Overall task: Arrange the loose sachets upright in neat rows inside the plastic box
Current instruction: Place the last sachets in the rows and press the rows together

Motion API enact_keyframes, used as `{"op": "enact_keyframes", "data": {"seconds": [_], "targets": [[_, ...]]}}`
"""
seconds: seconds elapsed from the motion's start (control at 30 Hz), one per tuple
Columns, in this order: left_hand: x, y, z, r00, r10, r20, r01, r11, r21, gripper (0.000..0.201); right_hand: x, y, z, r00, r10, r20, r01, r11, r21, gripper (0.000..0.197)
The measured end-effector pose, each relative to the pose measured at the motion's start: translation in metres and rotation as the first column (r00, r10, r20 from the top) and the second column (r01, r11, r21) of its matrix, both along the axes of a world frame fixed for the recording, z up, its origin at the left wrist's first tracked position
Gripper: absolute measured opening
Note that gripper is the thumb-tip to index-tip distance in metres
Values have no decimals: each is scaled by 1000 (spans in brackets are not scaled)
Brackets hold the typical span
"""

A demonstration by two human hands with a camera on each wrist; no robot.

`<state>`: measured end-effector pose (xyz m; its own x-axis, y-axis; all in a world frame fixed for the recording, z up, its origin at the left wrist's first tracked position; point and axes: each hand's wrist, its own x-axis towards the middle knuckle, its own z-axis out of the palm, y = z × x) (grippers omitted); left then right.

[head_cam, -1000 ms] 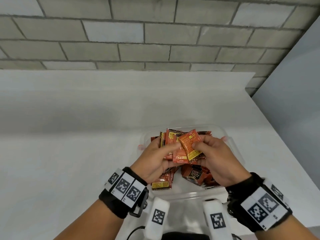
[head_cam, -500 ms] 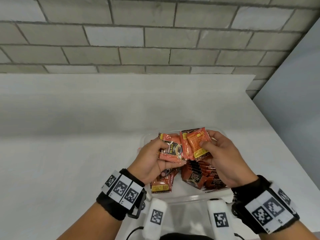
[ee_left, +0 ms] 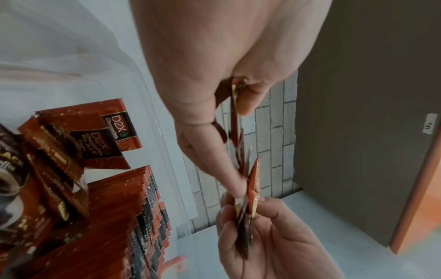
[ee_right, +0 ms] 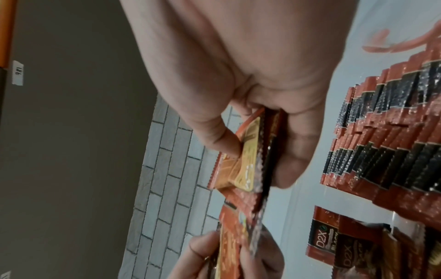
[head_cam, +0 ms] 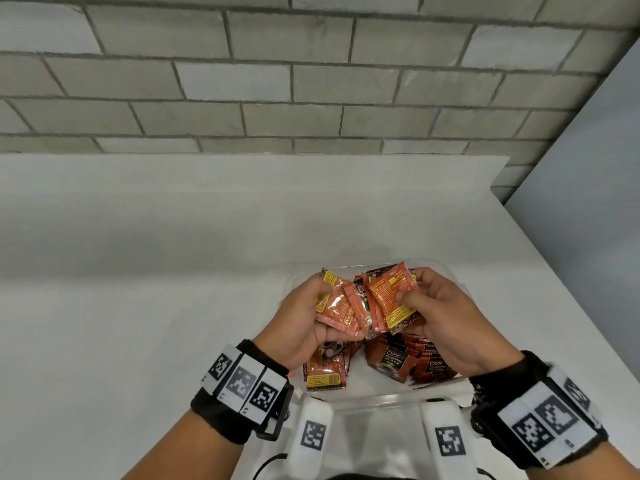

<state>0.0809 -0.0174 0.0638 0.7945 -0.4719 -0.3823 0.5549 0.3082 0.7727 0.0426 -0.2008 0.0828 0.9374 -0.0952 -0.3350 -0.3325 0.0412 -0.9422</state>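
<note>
head view looks down from above; wrist views, close, share the sachets (head_cam: 367,306).

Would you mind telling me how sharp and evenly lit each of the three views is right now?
Head view: even, soft light, mostly sharp, wide-angle bending at the wall; glare on the sachet in the left hand. Left wrist view: near sachets blurred. Right wrist view: the right hand fills the frame, soft; the upright row glints.

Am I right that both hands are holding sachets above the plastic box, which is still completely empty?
Not empty: the head view shows the plastic box already holding packed sachets. Otherwise right: the left hand and right hand hold loose sachets above it.
</note>
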Motion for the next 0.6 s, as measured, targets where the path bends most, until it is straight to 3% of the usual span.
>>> {"op": "enact_keyframes", "data": {"seconds": [0.13,0.3,0.5,0.6], "targets": [[0,4,-2,997,-33,67,28,997,69,5,-2,1,0,1000,-20,17,20,999,25,20],[-2,3,0,982,-90,169,75,993,93,38,-5,8,1,1000,5,-13,-5,999,42,17],[0,-2,1,962,-133,240,100,984,145,53,-6,11,6,999,-17,43,12,993,119,19],[-2,-8,2,960,-180,215,167,983,78,56,-5,20,10,997,41,61,-51,984,169,21]]}}
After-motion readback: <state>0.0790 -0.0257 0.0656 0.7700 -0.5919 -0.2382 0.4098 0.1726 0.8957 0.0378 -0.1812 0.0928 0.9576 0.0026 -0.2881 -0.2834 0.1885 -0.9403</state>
